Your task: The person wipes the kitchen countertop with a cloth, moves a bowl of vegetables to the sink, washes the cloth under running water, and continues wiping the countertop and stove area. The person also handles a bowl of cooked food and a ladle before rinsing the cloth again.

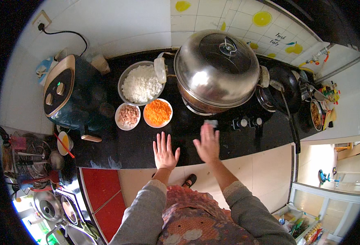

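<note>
My left hand lies flat at the counter's front edge, fingers stretched and thumb apart, holding nothing. To its right my right hand reaches over the black counter, thumb out; its fingertips are blurred beside a small pale patch that I cannot make out. Just beyond the left hand sits a white bowl of diced orange carrot. A matching bowl of diced pink meat stands left of it. Behind both is a metal bowl of white rice. A large domed steel pot rests on the stove beyond my right hand.
An air fryer stands at the left, near a small bowl with yellow liquid and red chopsticks. A black wok is at the right, its handle jutting over the front edge near the stove knobs. A sink lies lower left.
</note>
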A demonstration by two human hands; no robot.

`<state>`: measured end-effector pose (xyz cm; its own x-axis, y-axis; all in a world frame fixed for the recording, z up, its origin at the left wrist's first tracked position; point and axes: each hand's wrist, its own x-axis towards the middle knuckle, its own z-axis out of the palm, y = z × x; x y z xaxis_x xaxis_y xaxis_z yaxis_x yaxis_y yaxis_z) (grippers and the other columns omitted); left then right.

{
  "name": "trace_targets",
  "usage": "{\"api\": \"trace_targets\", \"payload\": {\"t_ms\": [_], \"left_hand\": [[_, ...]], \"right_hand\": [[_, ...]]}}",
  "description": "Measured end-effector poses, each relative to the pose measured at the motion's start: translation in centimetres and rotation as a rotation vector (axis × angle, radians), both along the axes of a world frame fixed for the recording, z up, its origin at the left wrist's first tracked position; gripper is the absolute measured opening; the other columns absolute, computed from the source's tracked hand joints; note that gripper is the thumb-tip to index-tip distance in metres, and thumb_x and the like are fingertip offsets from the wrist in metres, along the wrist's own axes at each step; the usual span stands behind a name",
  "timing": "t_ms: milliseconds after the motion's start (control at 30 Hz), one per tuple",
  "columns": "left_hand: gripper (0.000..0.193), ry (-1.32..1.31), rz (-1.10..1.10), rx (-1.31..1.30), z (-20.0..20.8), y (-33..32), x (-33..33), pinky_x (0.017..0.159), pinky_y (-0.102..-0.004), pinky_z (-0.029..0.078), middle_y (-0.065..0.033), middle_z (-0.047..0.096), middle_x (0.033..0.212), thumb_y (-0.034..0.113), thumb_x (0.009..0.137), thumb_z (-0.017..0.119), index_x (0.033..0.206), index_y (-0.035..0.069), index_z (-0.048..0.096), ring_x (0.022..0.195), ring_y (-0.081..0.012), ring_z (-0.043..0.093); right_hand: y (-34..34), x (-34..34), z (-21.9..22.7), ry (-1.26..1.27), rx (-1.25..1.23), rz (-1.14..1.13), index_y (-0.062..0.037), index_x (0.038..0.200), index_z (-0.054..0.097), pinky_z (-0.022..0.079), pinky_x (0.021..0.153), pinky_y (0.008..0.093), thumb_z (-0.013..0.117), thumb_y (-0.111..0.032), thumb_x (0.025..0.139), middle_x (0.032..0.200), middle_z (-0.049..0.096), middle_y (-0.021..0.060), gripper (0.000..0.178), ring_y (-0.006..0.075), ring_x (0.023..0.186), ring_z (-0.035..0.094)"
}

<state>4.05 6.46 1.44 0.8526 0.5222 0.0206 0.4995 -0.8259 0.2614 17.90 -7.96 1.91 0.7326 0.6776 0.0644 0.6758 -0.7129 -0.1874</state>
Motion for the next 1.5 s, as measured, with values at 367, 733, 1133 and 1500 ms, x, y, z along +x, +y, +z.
{"api": "trace_targets", "payload": {"t_ms": [367,733,1133,1500], "left_hand": [[0.071,0.016,0.013,-0.012,0.1,0.2,-0.3,0.117,-0.0492,0.011,-0.0148,0.019,0.157,0.046,0.09,0.05,0.147,0.007,0.033,0.147,-0.0316,0.013],[0.073,0.005,-0.009,-0.044,0.0,0.5,-0.6,0.117,-0.0511,0.013,-0.0177,0.02,0.156,0.041,0.088,0.053,0.147,0.005,0.031,0.146,-0.0345,0.014],[0.071,0.005,-0.006,-0.035,-0.3,0.6,-0.6,0.117,-0.0515,0.013,-0.0168,0.021,0.156,0.044,0.088,0.051,0.145,0.006,0.034,0.146,-0.0333,0.015],[0.069,0.016,0.004,-0.01,0.0,0.4,-0.4,0.117,-0.0501,0.012,-0.0153,0.018,0.158,0.037,0.089,0.05,0.148,0.008,0.03,0.146,-0.0332,0.013]], "right_hand": [[-1.1,-0.1,-0.6,0.027,0.056,-0.027,0.0013,0.146,0.031,0.016,0.115,0.0536,0.055,-0.042,0.091,0.156,0.023,0.0172,0.074,0.0307,0.144,0.023],[10.5,2.0,-0.7,0.05,0.178,0.244,0.0036,0.144,0.032,0.017,0.116,0.0519,0.051,-0.047,0.092,0.155,0.026,0.0176,0.075,0.0299,0.144,0.023],[10.6,0.2,-0.1,0.091,0.162,0.202,0.0023,0.146,0.029,0.015,0.115,0.056,0.052,-0.051,0.09,0.155,0.026,0.0181,0.081,0.0314,0.144,0.023],[-3.1,-2.3,-1.2,0.076,0.038,-0.009,0.0004,0.149,0.024,0.011,0.115,0.057,0.051,-0.053,0.09,0.158,0.018,0.0165,0.084,0.0296,0.146,0.016]]}}
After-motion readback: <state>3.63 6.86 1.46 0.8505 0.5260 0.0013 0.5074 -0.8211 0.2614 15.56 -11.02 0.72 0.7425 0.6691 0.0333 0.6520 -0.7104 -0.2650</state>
